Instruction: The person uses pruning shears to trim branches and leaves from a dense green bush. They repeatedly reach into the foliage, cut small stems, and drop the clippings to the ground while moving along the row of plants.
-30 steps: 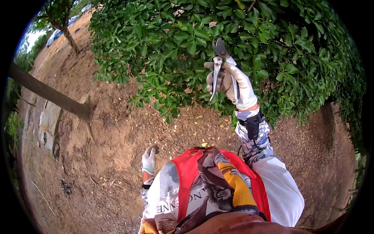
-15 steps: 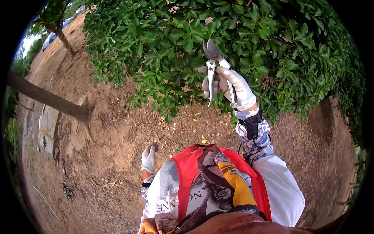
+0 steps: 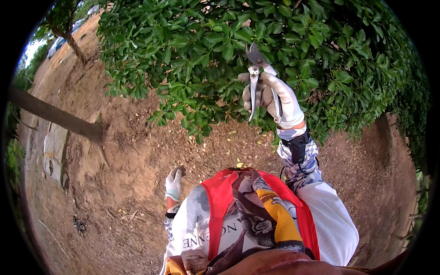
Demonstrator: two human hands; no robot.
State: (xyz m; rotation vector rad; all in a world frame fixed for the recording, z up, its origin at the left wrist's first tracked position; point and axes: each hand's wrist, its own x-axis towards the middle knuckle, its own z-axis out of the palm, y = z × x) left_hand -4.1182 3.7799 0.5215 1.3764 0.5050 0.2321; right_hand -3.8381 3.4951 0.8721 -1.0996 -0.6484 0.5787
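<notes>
My right hand (image 3: 280, 101), in a white glove with grey fingers, grips a pair of pruning shears (image 3: 254, 80). Their silver handles are spread apart, and the dark curved blades point up and away in front of the leaves. Behind the shears, a dense green bush (image 3: 192, 59) fills the far part of the view; no stem can be made out between the blades. My left hand (image 3: 173, 182), gloved alike, hangs low beside my body, holding nothing, its fingers loosely extended and slightly apart.
A slanting tree trunk (image 3: 59, 117) stands at the left, next to a pale stone slab (image 3: 55, 156). Another small tree (image 3: 73, 46) rises at the far left. Brown soil (image 3: 128, 183) with dry leaves and twigs lies under the bush.
My right hand and the shears have shifted slightly to the right and farther up against the bush. My left hand has moved a little, its fingers looking slightly more apart.
</notes>
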